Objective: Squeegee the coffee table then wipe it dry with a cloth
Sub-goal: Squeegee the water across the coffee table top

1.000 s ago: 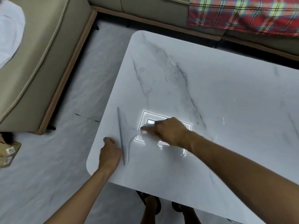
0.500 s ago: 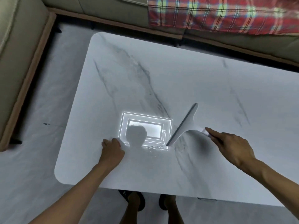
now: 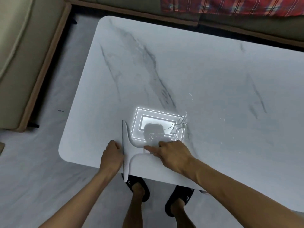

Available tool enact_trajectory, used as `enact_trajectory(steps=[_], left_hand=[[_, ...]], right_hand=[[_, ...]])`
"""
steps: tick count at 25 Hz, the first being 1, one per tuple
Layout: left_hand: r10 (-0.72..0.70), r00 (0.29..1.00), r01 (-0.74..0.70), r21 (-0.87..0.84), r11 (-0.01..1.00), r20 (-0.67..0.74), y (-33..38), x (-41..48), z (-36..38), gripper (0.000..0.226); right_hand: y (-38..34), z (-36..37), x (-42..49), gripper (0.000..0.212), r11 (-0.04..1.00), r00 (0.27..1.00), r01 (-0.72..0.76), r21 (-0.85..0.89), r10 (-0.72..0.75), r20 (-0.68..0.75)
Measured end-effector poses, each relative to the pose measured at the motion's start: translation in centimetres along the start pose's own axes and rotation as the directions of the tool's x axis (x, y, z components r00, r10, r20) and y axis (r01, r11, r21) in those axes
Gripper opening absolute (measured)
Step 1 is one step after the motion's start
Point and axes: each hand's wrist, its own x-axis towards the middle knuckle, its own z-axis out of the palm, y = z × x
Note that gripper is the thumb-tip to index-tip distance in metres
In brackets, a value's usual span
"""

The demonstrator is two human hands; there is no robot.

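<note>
The white marble coffee table (image 3: 213, 71) fills most of the frame, with a beige sofa (image 3: 24, 55) down the left side and a plaid blanket (image 3: 230, 5) along the top right edge.

Both hands work low in the centre, close together but not joined. The right hand (image 3: 174, 153) is wrapped round the handle of the squeegee (image 3: 125, 137), forefinger stretched along it. The left hand (image 3: 111, 156) rests as a loose fist on the table's near edge, just left of the blade. Nothing shows in it.

The blade stands up-and-down in the picture, and its lower end hangs past the near edge of the table.

Beads and a streak of water (image 3: 180, 124) glint right of centre, beside the reflected ceiling light (image 3: 156, 122), with finer specks scattered further right.

By my reading the squeegee pass is under way, not finished — that wet patch remains. The left part looks dry, though glare makes this uncertain. No cloth is in view, so the drying wipe looks not yet begun.
</note>
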Motion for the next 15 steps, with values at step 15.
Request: enact_trajectory(steps=[15], left_hand=[[-0.02,0.998,0.022,-0.033,0.999,0.054,2.1,-7.6,4.7,0.02]], right_hand=[[8.2,-2.6,-14.4,0.041,0.99,0.99,-0.139,0.015,0.139,-0.03]])
